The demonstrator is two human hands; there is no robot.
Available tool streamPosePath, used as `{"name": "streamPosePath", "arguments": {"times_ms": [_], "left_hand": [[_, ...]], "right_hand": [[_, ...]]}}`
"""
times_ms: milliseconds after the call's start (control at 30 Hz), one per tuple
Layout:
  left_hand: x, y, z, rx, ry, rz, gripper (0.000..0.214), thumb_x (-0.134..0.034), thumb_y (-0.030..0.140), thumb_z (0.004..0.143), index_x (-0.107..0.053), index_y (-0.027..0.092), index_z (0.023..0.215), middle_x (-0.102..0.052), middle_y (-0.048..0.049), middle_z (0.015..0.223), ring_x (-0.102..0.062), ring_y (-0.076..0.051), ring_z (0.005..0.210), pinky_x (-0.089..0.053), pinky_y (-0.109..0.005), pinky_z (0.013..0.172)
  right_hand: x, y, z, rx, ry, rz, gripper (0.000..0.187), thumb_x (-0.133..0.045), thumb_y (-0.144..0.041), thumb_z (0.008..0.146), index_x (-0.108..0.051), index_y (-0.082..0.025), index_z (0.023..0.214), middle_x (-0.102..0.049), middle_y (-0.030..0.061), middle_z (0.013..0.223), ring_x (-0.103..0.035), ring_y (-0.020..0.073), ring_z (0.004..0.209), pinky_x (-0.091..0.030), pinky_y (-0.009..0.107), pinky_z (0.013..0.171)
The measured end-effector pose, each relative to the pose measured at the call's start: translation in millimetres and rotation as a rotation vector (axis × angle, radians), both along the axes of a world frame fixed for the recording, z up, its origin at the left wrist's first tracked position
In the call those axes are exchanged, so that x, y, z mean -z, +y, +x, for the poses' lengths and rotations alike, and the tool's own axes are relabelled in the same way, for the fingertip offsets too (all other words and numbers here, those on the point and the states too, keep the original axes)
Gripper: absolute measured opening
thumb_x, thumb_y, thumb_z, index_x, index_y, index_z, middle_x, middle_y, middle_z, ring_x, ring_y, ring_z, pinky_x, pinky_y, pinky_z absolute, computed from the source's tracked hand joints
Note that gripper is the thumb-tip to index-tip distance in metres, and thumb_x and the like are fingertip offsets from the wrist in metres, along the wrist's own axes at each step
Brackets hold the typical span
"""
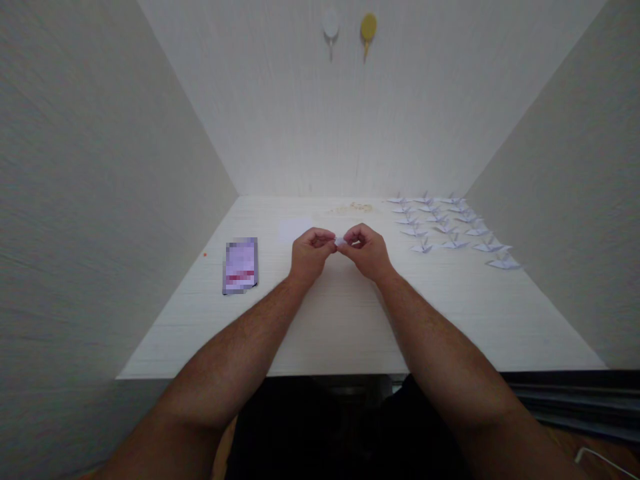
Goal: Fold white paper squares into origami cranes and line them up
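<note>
A small folded piece of white paper (339, 241) is pinched between my two hands, above the middle of the white table. My left hand (313, 252) grips its left side with thumb and fingertips. On the other side, my right hand (367, 250) holds it the same way. The fingers cover much of the paper, so its exact shape is hard to make out. Several white folded paper cranes (443, 227) stand in rows to the right of my right hand. Behind my left hand lies a flat sheet of white paper (293, 230).
A device with a blurred-out screen (241, 265) lies on the table (340, 333) at the left. Near it is a tiny orange dot (205, 254). Walls enclose the table on three sides. A white hook (331, 25) and a yellow hook (369, 28) are on the back wall.
</note>
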State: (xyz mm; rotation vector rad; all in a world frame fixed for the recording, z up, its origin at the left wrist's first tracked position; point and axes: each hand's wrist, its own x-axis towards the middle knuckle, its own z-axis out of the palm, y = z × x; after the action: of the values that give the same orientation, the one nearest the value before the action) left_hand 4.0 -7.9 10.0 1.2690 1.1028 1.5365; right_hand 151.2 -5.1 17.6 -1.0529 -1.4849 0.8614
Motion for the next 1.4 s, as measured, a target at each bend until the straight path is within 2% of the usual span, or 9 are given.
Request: {"name": "streamPosePath", "arguments": {"times_ms": [333, 533, 700, 867, 1100, 1400], "left_hand": [[4.9, 2.9, -3.8, 0.047, 0.047, 0.053, 0.019, -0.078, 0.023, 0.065, -0.067, 0.018, 0.078, -0.067, 0.0006, 0.072, -0.060, -0.011, 0.065, -0.048, -0.025, 0.063], [1.0, 1.9, -4.4, 0.031, 0.097, 0.043, 0.019, -0.078, 0.023, 0.063, -0.063, 0.018, 0.073, -0.063, 0.0017, 0.068, -0.054, -0.010, 0.061, -0.042, -0.023, 0.058], [-1.9, 1.0, -5.7, 0.062, 0.093, 0.045, 0.018, -0.077, 0.021, 0.064, -0.061, 0.018, 0.072, -0.063, 0.0020, 0.069, -0.056, -0.009, 0.062, -0.043, -0.023, 0.060], [-2.2, 1.6, -7.4, 0.150, 0.058, 0.019, 0.018, -0.076, 0.021, 0.065, -0.060, 0.017, 0.072, -0.062, 0.0025, 0.061, -0.057, -0.009, 0.057, -0.044, -0.022, 0.057], [-3.5, 2.1, -6.5, 0.245, 0.012, -0.024, 0.019, -0.077, 0.025, 0.065, -0.061, 0.016, 0.072, -0.064, 0.0019, 0.062, -0.057, -0.009, 0.053, -0.047, -0.022, 0.054], [-7.6, -1.7, -4.7, 0.194, 0.106, -0.021, 0.022, -0.077, 0.030, 0.066, -0.063, 0.015, 0.072, -0.065, -0.0003, 0.058, -0.058, -0.009, 0.050, -0.044, -0.021, 0.049]], "right_hand": [[-0.8, -1.5, 0.6, -0.029, 0.023, -0.051, 0.025, -0.079, -0.040, 0.065, -0.065, -0.020, 0.070, -0.067, 0.0003, 0.067, -0.060, 0.0136, 0.060, -0.049, 0.028, 0.058], [-1.4, -1.2, 0.7, -0.025, 0.045, -0.034, 0.021, -0.079, -0.037, 0.067, -0.067, -0.020, 0.068, -0.069, 0.0010, 0.068, -0.060, 0.0135, 0.060, -0.050, 0.029, 0.060], [-0.5, -0.7, 1.0, -0.020, 0.046, -0.041, 0.021, -0.079, -0.037, 0.066, -0.068, -0.020, 0.067, -0.069, 0.0011, 0.067, -0.061, 0.0138, 0.060, -0.050, 0.028, 0.059], [0.8, 1.8, 3.1, -0.082, 0.076, -0.059, 0.024, -0.081, -0.039, 0.064, -0.068, -0.019, 0.067, -0.069, 0.0013, 0.065, -0.059, 0.0128, 0.058, -0.047, 0.027, 0.057], [-0.4, 2.9, 6.4, -0.118, 0.084, -0.086, 0.028, -0.082, -0.043, 0.063, -0.069, -0.019, 0.069, -0.068, 0.0011, 0.064, -0.057, 0.0122, 0.059, -0.045, 0.027, 0.056], [-0.5, 4.4, 6.9, -0.177, 0.153, -0.149, 0.033, -0.082, -0.044, 0.062, -0.063, -0.018, 0.071, -0.064, -0.0007, 0.060, -0.055, 0.0111, 0.056, -0.044, 0.026, 0.054]]}}
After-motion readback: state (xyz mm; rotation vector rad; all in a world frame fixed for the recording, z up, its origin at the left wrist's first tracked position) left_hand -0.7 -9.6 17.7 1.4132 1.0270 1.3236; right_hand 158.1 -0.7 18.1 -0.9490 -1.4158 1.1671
